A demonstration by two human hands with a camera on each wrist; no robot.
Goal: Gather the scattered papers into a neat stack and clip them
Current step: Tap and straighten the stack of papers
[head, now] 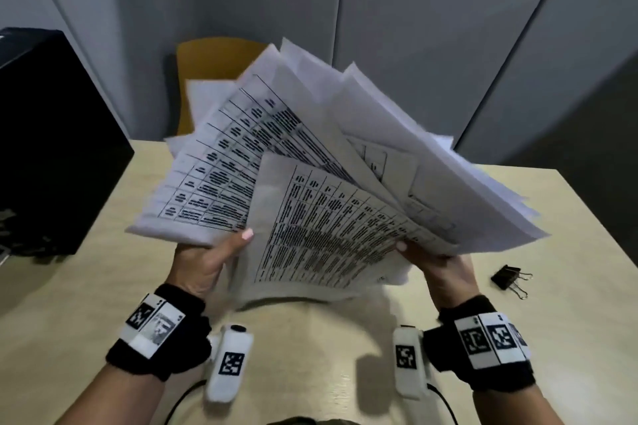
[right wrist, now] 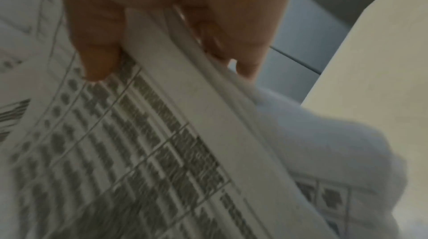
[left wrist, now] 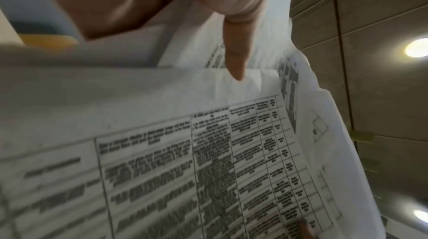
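Observation:
A fanned, uneven bundle of white papers (head: 310, 162) printed with tables is lifted above the beige table (head: 86, 286), tilted up and away from me. My left hand (head: 207, 259) grips the bundle's lower left edge, thumb on top. My right hand (head: 438, 266) grips its lower right edge, thumb on the printed sheet. In the left wrist view a thumb (left wrist: 236, 50) presses on the papers (left wrist: 162, 151). In the right wrist view the fingers (right wrist: 97, 56) pinch the sheet edges (right wrist: 185, 96). A black binder clip (head: 511, 279) lies on the table to the right of my right hand.
A black box (head: 51, 141) stands at the table's left. A yellow chair back (head: 214, 59) shows behind the papers, in front of grey wall panels. The table's right edge (head: 587, 217) runs diagonally close to the clip.

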